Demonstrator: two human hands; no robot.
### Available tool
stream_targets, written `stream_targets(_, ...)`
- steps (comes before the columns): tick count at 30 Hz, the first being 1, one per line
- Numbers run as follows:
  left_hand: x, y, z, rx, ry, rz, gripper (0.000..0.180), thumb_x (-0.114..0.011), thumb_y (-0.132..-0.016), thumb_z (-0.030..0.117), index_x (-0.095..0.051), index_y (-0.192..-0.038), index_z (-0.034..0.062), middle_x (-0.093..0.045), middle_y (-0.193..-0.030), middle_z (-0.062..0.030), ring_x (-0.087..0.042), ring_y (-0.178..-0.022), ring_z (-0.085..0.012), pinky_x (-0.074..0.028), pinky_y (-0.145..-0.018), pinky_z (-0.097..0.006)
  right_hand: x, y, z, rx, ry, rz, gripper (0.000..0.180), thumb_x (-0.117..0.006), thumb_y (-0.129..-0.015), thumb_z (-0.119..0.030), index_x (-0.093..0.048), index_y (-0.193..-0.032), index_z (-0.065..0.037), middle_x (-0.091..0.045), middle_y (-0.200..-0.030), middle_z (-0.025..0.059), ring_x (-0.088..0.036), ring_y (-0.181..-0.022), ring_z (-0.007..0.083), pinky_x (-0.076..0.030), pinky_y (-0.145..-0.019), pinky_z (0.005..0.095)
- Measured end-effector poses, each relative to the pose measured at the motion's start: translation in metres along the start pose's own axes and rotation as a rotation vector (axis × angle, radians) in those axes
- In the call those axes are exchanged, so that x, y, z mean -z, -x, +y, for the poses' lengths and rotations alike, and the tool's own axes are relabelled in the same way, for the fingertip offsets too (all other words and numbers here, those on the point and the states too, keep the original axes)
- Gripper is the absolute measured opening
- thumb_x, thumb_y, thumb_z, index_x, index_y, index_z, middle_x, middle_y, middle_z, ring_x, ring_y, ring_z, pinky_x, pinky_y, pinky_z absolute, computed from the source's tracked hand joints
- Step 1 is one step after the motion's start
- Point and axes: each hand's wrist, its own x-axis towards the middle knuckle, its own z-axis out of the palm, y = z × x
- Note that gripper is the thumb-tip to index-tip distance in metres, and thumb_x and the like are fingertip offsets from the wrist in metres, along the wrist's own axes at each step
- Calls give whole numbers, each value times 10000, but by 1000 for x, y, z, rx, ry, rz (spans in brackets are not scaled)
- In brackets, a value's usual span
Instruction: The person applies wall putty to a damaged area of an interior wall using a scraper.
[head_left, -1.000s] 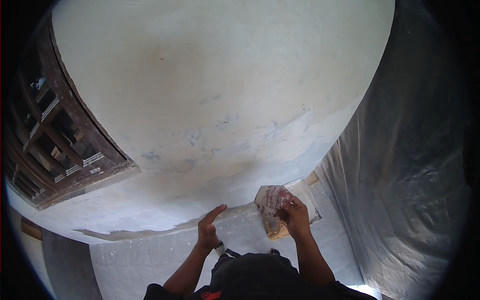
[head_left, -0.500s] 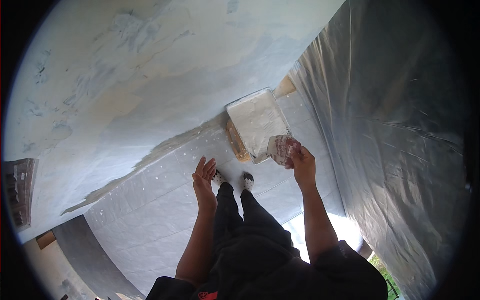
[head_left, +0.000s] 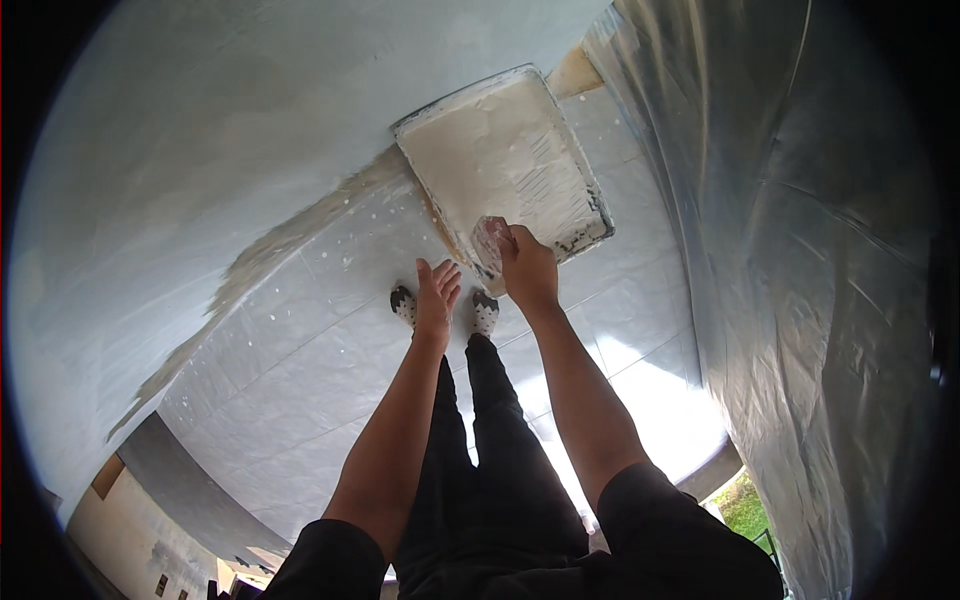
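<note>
A wide putty scraper [head_left: 489, 243], its reddish part smeared with white, is held in my right hand [head_left: 530, 268], fingers closed round it. It sits over the near left corner of a rectangular tray [head_left: 583, 238]. Off-white, creamy plaster or paint [head_left: 490, 145] fills this tray, with ridged strokes at the right. My left hand [head_left: 438, 297] hovers just short of the tray, fingers stretched and apart, holding nothing. The scraper's blade edge is mostly hidden from me.
A patchy pale wall [head_left: 220, 130] rises at the left. Clear plastic sheeting [head_left: 780, 300] hangs on the right. White-spotted grey covering [head_left: 290, 350] lies on the floor beneath my feet. A tan block [head_left: 574, 75] sits beyond the tray's far corner.
The tray appears larger and closer. My right hand has moved leftward and up in the picture with the scraper, from the tray's near right side to its near left corner. My left hand stays open.
</note>
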Motion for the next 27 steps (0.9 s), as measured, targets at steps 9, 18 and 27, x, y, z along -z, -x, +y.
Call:
stream_targets(9, -13, -16, -10, -3, 124, -6, 1020, -238, -864, 770, -365, -1347, -119, -413, -1380, -247, -401, -1299, -326, -266, -1120, -404, -14, -8, 20, -14, -79, 31, 216, -548, -910, -231, -605, -1059, -85, -660, -852, 221, -633, -839, 419, -501, -719, 483)
stream_targets(18, -14, -17, -16, 1, 201, 19, 981, -265, -876, 751, -402, -1322, -112, -452, -1332, -216, -409, -1280, -304, -278, -1112, -401, -16, -20, 15, 31, -157, 21, 194, -595, -889, -182, -635, -990, -21, -668, -820, 186, -661, -775, 356, -505, -675, 390)
stream_targets(27, -11, -17, -17, -8, 190, -8, 1016, -256, -867, 764, -374, -1329, -133, -427, -1348, -222, -398, -1284, -308, -261, -1122, -398, -9, -25, 6, 3, -195, 116, 197, -587, -891, -179, -632, -1014, -32, -670, -829, 179, -658, -778, 356, -505, -682, 388)
